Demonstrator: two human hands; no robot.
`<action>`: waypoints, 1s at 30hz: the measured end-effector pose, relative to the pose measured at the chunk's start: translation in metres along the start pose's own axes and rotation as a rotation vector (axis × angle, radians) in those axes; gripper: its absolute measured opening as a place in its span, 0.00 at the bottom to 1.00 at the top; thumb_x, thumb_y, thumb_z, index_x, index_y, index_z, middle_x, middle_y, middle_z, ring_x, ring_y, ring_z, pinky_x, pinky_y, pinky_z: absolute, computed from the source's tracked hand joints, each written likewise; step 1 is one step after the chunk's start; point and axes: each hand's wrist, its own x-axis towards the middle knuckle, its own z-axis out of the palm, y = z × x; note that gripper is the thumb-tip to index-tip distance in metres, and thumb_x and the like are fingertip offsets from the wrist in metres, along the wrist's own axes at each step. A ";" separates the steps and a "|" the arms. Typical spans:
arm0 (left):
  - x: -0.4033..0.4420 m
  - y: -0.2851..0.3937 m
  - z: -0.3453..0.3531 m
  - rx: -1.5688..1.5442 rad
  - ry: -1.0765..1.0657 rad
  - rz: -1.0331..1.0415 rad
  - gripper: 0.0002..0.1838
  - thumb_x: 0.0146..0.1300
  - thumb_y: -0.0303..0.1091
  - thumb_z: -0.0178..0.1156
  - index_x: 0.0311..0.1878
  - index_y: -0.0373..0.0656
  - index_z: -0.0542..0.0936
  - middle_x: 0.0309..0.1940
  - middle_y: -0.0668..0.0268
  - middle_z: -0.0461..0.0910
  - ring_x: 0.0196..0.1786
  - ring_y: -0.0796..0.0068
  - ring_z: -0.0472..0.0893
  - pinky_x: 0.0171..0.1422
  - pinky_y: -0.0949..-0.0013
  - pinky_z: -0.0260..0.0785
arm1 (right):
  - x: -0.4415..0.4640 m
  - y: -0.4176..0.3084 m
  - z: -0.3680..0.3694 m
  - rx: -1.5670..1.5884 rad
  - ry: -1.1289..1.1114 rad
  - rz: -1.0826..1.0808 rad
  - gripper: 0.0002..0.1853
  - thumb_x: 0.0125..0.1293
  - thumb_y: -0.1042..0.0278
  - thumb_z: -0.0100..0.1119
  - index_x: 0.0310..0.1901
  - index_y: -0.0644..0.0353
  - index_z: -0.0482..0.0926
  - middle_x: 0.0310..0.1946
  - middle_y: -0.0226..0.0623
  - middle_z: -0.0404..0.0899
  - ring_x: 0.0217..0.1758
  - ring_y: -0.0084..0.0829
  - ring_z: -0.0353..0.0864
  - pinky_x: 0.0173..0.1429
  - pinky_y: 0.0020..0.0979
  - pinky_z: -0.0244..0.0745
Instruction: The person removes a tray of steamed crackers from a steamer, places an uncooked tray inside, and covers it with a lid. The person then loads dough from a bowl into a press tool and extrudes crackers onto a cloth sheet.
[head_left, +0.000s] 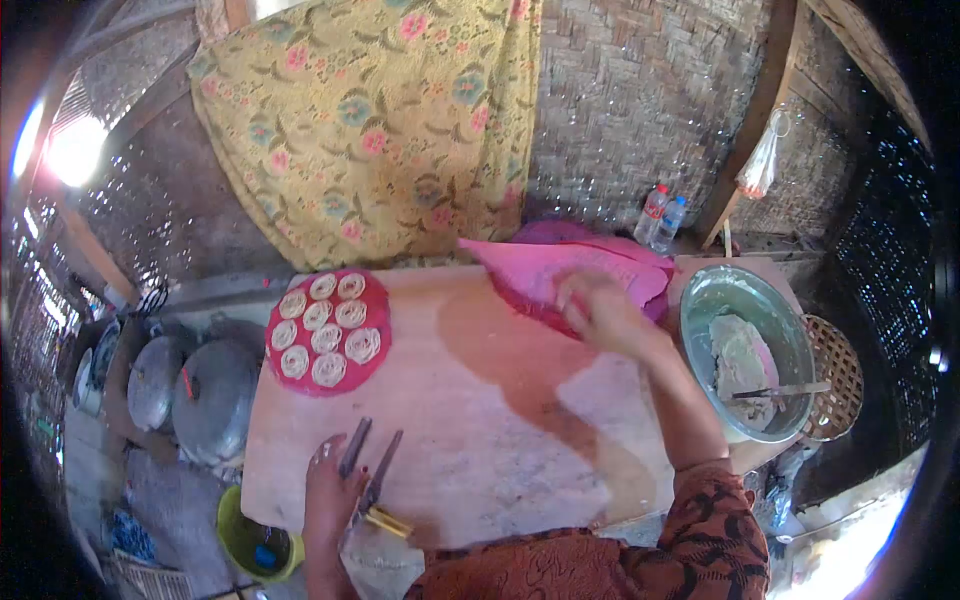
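Observation:
My right hand [592, 308] is closed on the edge of a pink sheet [530, 268], one of several pink and purple sheets at the table's back right. Near the front left edge, my left hand [335, 478] is beside a two-armed tool [372, 482] with a yellow part; its fingers are curled around one side of it. At the back left of the table [470, 420] lies a round pink sheet [284, 372] bearing several coiled pale dough pieces [326, 338].
To the right stands a basin [700, 310] of dough [740, 355] with a utensil, beside a woven basket [835, 380]. Two bottles [660, 218] stand behind. Metal pots [215, 400] and a green bucket [232, 535] are at the left. A patterned cloth [370, 130] hangs behind.

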 end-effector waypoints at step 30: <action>-0.159 -0.068 0.154 -1.532 0.656 -0.623 0.24 0.62 0.36 0.60 0.59 0.45 0.64 0.54 0.62 0.70 0.54 0.69 0.72 0.54 0.67 0.67 | 0.019 -0.197 0.289 -0.020 -0.445 -0.700 0.21 0.52 0.56 0.61 0.46 0.57 0.78 0.47 0.51 0.77 0.52 0.43 0.78 0.68 0.56 0.54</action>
